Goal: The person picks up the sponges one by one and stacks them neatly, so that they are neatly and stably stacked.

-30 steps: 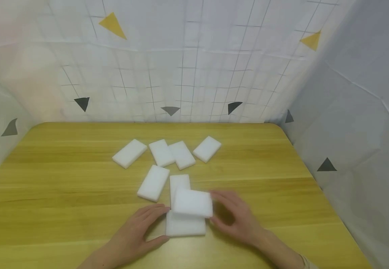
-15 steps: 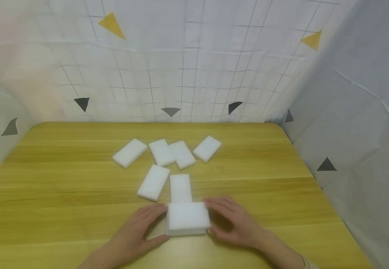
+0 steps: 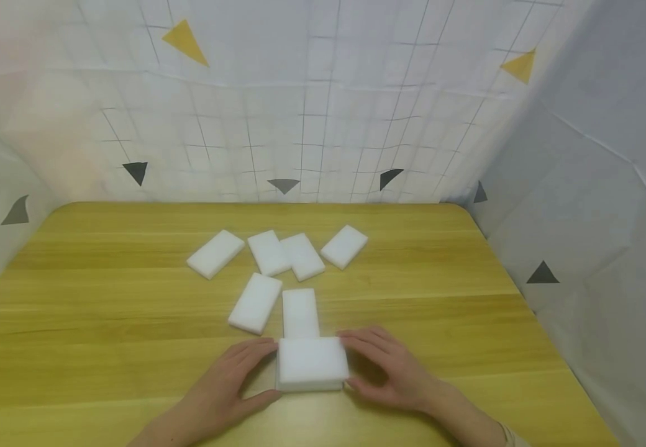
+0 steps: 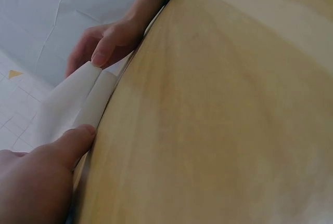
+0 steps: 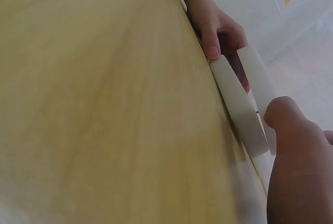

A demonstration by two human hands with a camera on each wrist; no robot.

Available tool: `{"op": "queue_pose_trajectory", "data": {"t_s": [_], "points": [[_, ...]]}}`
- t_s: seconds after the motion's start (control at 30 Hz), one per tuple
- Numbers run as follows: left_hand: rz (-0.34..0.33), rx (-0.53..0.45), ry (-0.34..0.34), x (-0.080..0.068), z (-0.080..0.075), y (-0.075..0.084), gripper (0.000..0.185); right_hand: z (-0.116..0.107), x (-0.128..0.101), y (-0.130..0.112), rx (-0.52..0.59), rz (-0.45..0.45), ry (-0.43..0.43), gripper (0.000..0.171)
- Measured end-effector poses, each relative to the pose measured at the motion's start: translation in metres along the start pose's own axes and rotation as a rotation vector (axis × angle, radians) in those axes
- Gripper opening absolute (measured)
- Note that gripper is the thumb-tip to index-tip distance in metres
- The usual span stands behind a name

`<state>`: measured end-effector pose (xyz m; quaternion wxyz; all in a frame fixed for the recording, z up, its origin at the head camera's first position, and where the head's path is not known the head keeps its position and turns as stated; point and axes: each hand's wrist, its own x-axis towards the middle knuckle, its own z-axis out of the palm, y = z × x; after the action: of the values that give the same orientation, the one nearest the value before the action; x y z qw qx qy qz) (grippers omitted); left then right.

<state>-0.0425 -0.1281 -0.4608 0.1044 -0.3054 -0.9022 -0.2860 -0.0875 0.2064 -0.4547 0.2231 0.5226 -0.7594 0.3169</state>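
I see both hands bracketing a stack (image 3: 312,363) of two white blocks at the table's (image 3: 77,310) near middle: left hand (image 3: 228,385) with thumb and fingers curled against its left side, right hand (image 3: 392,369) gripping the right side. Just beyond, six loose blocks (image 3: 278,264) lie flat, scattered.

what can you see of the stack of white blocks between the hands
The stack of white blocks is two flat rectangular slabs, foam-like and matte, one squared on top of the other, long side across the view. It lies flat on the yellow wooden table near its front edge. The left hand and right hand touch its two short ends with fingers and thumbs. Its far edge meets another white block.
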Motion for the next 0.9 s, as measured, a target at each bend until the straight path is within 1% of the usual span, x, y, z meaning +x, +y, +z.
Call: {"op": "queue_pose_trajectory", "data": {"t_s": [0.2,0.47,0.57,0.73,0.8,0.9], "points": [[0.004,0.001,0.008,0.000,0.000,0.001,0.067,-0.001,0.002,-0.002,-0.008,-0.032,0.008,0.061],[-0.020,0.001,-0.023,0.000,-0.002,0.001,0.069,-0.002,0.001,-0.003,-0.013,-0.022,-0.048,0.063],[-0.022,0.003,-0.025,0.000,-0.002,0.001,0.070,-0.002,0.001,-0.005,-0.007,0.029,-0.078,0.066],[-0.018,0.000,-0.024,0.000,-0.001,0.001,0.069,-0.001,-0.001,-0.011,-0.020,0.169,-0.126,0.075],[-0.017,0.001,-0.025,0.000,-0.001,0.000,0.069,0.000,-0.002,-0.014,-0.026,0.203,-0.127,0.076],[-0.019,0.002,-0.025,0.000,-0.001,0.000,0.069,0.004,-0.003,-0.015,-0.025,0.227,-0.108,0.075]]}}
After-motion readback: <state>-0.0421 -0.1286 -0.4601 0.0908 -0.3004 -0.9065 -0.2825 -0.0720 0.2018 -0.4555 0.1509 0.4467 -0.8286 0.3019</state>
